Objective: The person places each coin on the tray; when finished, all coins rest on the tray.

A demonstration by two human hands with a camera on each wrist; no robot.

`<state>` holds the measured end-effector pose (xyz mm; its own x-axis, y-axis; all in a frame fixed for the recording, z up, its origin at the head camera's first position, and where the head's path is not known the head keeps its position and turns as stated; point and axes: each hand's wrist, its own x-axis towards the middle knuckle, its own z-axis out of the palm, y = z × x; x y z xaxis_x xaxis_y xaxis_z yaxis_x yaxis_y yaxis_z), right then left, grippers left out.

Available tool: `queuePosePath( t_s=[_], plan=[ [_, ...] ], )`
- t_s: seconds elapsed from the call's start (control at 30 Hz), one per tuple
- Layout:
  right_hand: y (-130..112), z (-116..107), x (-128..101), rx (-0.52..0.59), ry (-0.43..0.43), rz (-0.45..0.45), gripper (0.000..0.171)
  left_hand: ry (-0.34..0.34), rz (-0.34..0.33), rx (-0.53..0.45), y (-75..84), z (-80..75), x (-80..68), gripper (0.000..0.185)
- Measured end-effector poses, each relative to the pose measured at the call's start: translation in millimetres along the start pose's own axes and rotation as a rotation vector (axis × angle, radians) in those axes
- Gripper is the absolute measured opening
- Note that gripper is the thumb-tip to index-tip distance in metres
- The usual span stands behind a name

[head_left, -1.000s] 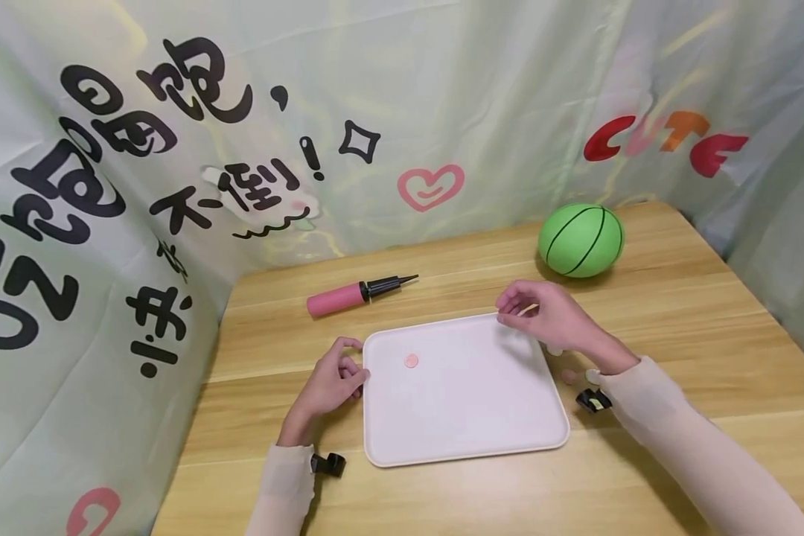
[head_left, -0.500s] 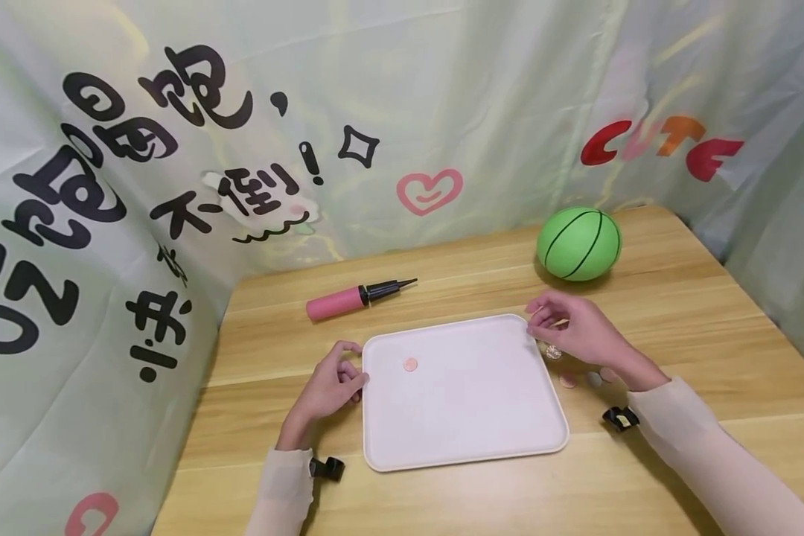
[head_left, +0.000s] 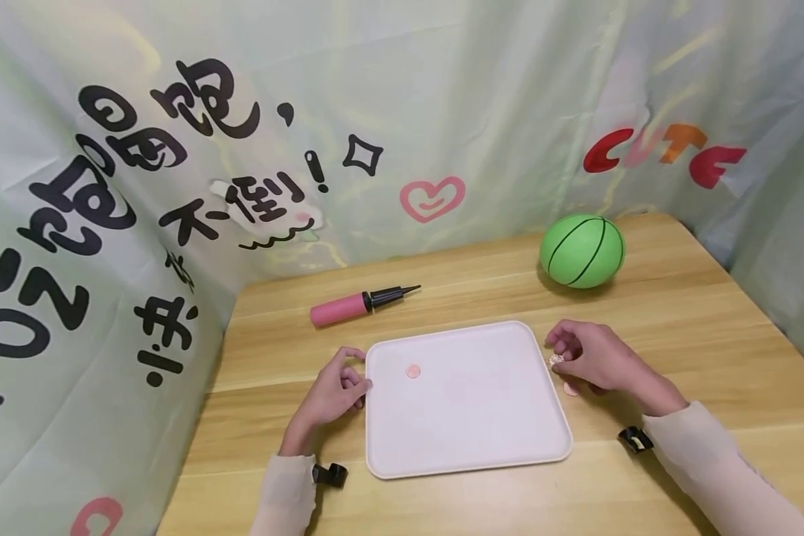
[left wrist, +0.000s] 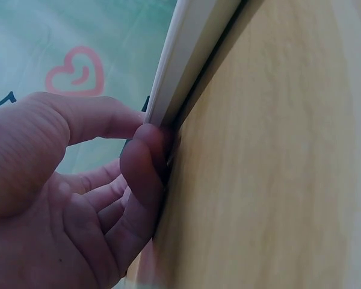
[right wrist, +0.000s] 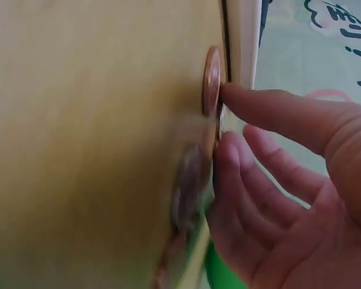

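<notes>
My left hand [head_left: 330,391] holds the left rim of the white tray [head_left: 469,417], with its thumb and curled fingers at the edge in the left wrist view. A copper-pink coin [head_left: 412,371] lies on the tray's upper left part. Just beyond the right rim, my right hand [head_left: 599,359] pinches a silvery patterned coin [head_left: 556,360] between thumb and index finger, low over the table. A second copper-pink coin [head_left: 571,388] lies partly under that hand. In the right wrist view a copper coin [right wrist: 212,81] stands by the thumb, and further coins are blurred below it.
Behind the tray lies a pink hand pump [head_left: 342,310] with a black nozzle. A green ball [head_left: 583,253] with black lines sits at the back right of the wooden table [head_left: 670,298]. A printed curtain [head_left: 496,134] hangs behind.
My right hand has moved from over the tray's upper right corner, out past the right rim, and down to the silvery coin. The left hand keeps its place on the tray.
</notes>
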<state>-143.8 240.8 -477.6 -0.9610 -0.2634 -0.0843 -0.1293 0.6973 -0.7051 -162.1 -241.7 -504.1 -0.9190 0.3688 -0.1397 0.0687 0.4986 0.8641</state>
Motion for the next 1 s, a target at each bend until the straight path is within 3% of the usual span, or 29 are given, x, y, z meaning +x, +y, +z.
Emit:
queuePosePath(
  t_s=[0.33,0.5,0.7,1.0],
  plan=[
    [1.5,-3.5,2.8,-0.021,-0.13,0.013,0.028,0.005,-0.039,0.001,-1.8,5.1,0.2,0.042],
    [-4.9,-2.1,8.1,-0.061,-0.125,0.008,0.022,0.014,-0.037,0.004,-2.8,2.3,0.8,0.042],
    [-9.2,-2.4,7.4,-0.013,-0.157,0.053,0.017,0.013,-0.036,0.005,-3.1,2.5,1.0,0.043],
    [-6.1,-7.4,8.7,-0.032,-0.186,-0.005,0.019,0.009,-0.037,-0.005,-2.7,1.4,1.7,0.042]
  ],
)
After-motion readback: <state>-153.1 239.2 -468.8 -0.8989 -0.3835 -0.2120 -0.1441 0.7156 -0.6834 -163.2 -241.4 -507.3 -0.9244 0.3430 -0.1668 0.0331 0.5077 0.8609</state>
